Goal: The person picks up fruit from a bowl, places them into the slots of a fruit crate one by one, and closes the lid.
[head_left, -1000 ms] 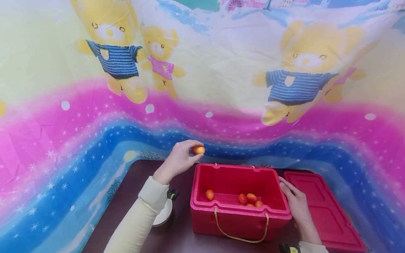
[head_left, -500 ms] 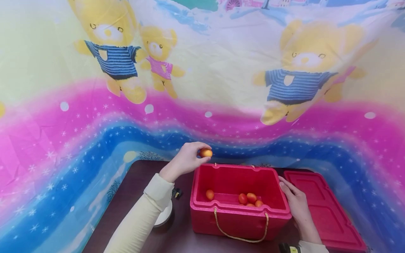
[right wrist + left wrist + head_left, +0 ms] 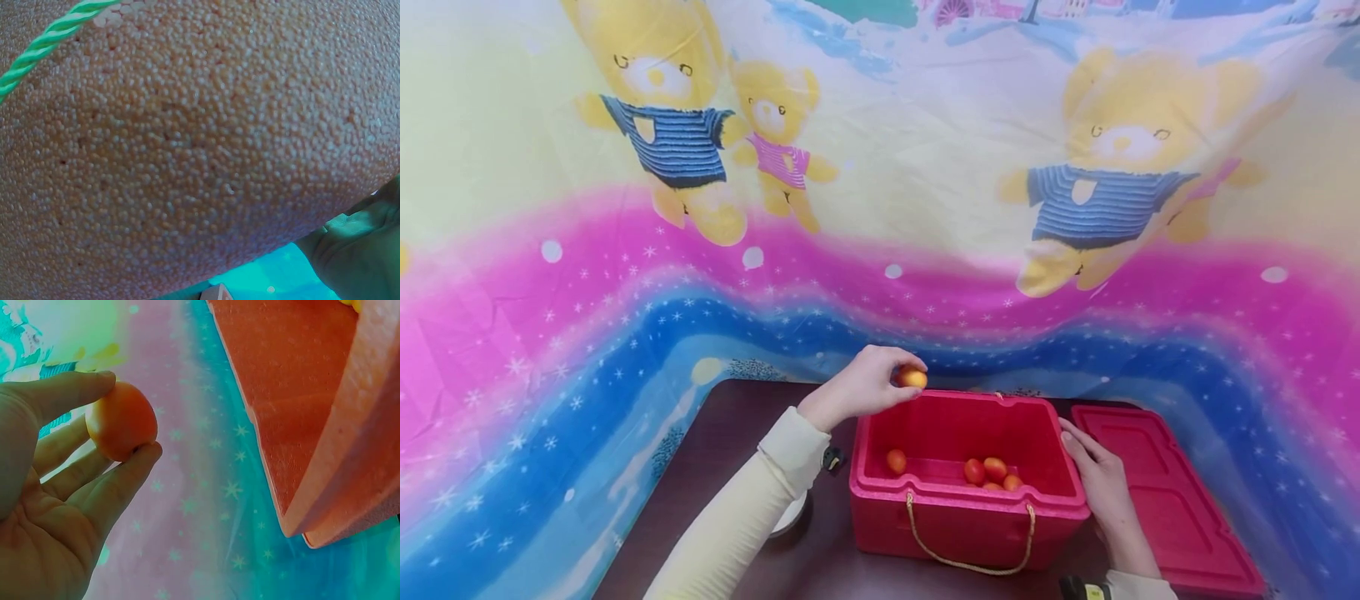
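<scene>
My left hand (image 3: 868, 383) pinches a small orange-yellow tomato (image 3: 913, 378) between thumb and fingertips, above the back left rim of a red foam box (image 3: 970, 517). In the left wrist view the tomato (image 3: 125, 422) looks smooth and oval, with the thumb on top and a finger below. Inside the box lie a lone tomato (image 3: 897, 461) at the left and a cluster of several tomatoes (image 3: 995, 468) nearer the right. My right hand (image 3: 1105, 492) rests against the box's right side, its fingers fairly straight along the wall.
The red lid (image 3: 1180, 500) lies on the dark table (image 3: 715, 467), right of the box. A white bowl (image 3: 792, 515) is partly hidden by the left sleeve. A yellow rope handle (image 3: 970, 567) hangs on the box's front. Behind stands a printed cloth (image 3: 880, 208).
The left hand, with its tomato, has moved right and slightly down, from left of the box to over its back rim. The right hand and the box have stayed put.
</scene>
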`<act>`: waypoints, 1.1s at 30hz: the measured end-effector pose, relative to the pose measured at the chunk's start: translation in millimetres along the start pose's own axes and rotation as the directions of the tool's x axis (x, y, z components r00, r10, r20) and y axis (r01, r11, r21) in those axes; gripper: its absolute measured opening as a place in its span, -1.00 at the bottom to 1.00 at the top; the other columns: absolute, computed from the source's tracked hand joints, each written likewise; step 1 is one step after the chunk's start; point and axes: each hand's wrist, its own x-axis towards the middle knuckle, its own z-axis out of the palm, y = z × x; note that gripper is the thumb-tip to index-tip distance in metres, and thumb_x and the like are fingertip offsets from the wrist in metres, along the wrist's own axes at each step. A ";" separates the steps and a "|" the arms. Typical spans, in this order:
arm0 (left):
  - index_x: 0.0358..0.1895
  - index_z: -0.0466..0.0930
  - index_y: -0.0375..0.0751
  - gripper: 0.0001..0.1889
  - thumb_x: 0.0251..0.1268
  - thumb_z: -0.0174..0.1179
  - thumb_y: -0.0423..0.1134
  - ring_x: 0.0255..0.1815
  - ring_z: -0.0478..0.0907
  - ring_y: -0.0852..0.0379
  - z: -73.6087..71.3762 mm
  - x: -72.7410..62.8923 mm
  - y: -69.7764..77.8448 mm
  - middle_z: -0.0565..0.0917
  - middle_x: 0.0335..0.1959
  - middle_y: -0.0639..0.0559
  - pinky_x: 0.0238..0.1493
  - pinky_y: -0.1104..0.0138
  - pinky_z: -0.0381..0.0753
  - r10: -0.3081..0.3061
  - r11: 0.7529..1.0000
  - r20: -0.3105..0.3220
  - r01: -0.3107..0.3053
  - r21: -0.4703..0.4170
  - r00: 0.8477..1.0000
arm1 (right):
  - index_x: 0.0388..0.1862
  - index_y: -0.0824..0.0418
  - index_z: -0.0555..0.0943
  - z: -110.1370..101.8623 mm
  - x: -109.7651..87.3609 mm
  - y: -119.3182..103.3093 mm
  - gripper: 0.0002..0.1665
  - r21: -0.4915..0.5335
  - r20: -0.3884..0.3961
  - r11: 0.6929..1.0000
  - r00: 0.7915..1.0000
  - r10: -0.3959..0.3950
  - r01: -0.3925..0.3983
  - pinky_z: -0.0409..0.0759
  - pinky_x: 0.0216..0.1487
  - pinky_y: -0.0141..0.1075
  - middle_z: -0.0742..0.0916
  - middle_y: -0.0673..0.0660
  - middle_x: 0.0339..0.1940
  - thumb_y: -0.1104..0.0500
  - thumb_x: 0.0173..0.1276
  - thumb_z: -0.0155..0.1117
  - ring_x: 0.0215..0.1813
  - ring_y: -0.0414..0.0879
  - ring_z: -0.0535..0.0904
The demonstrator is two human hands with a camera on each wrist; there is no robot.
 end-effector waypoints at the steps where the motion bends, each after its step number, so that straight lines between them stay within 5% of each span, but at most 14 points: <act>1: 0.12 0.70 -0.10 -0.62 0.23 0.45 -0.24 -0.02 0.62 0.13 0.7 0.9 0.6 0.71 0.01 0.03 0.02 0.35 0.66 0.000 1.000 0.009 0.000 0.003 1.000 | 0.60 -0.02 0.26 0.0 0.0 0.0 -0.16 0.000 -0.001 1.000 1.000 0.001 -0.001 0.69 -0.09 -0.42 0.41 0.33 0.50 -0.34 0.47 0.07 -0.12 -0.59 0.55; 33: 0.11 0.70 -0.09 -0.63 0.24 0.43 -0.17 -0.21 0.56 0.26 9.4 21.2 24.8 0.69 -0.15 0.16 -0.15 0.50 0.60 0.034 0.999 0.256 -0.043 0.031 0.966 | 0.61 -0.03 0.24 -2.1 1.2 4.8 -0.17 0.008 0.020 1.000 1.000 -0.023 0.023 0.70 -0.10 -0.38 0.40 0.32 0.51 -0.33 0.48 0.07 -0.10 -0.57 0.56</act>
